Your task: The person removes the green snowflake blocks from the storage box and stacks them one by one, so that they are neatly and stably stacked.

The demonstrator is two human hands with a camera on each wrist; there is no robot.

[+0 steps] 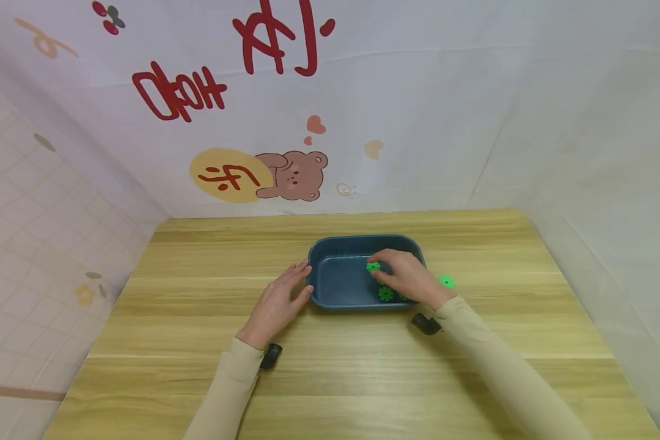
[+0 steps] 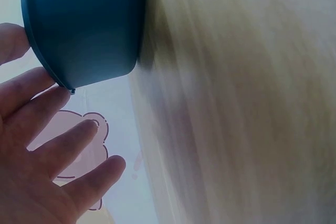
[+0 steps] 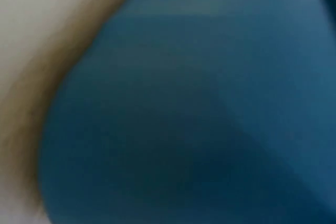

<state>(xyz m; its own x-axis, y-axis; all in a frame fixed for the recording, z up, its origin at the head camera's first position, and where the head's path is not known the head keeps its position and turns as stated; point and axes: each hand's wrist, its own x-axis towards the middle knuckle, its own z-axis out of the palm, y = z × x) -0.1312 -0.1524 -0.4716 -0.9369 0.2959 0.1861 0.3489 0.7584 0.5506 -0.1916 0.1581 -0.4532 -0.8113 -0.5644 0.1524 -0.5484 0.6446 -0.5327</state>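
A blue rounded rectangular tub (image 1: 338,286) stands on the table. My right hand (image 1: 409,278) reaches over its right half and pinches a green notched plastic disc (image 1: 373,266) between thumb and fingers. Below that hand, several more green discs (image 1: 385,294) lie on the tub floor, partly hidden by it. With fingers spread, my left hand (image 1: 277,304) rests against the tub's left end. In the left wrist view, its fingertips (image 2: 59,95) touch the tub's rim. Only the tub's blurred outer wall (image 3: 178,108) fills most of the right wrist view; the right hand is not visible there.
Another green disc (image 1: 446,281) lies on the wooden table (image 1: 352,366), just right of the tub. Black wrist-camera parts (image 1: 426,324) sit under each wrist. A white printed cloth (image 1: 418,110) hangs behind the table and along its sides.
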